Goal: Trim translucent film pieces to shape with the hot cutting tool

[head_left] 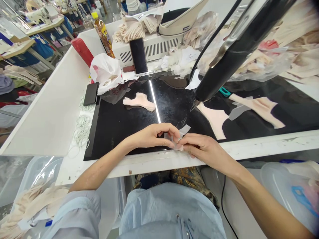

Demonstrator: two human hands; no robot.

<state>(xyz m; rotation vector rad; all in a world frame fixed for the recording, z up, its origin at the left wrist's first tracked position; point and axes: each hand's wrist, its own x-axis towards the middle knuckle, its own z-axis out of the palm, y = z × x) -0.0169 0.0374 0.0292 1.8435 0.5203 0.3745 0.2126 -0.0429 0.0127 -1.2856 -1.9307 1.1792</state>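
Close to the front edge of the black work surface (117,131), my left hand (160,134) and my right hand (205,146) meet fingertip to fingertip. Both pinch a small piece of translucent white film (184,130), one end of which sticks out beyond my fingers. My fingers hide much of it. To the right lies a pale pink fabric piece (215,119), with a second fabric piece (261,108) farther right, partly over a strip of clear film (238,111). Another fabric piece (139,101) lies beyond my left hand.
A thick black machine arm (224,66) slants down to a pointed tip above the surface. At the back stand a phone (138,55) and a drink bottle (103,36). White ring bundles (82,131) and a dark phone (91,94) lie left. A teal cutter (224,91) sits right.
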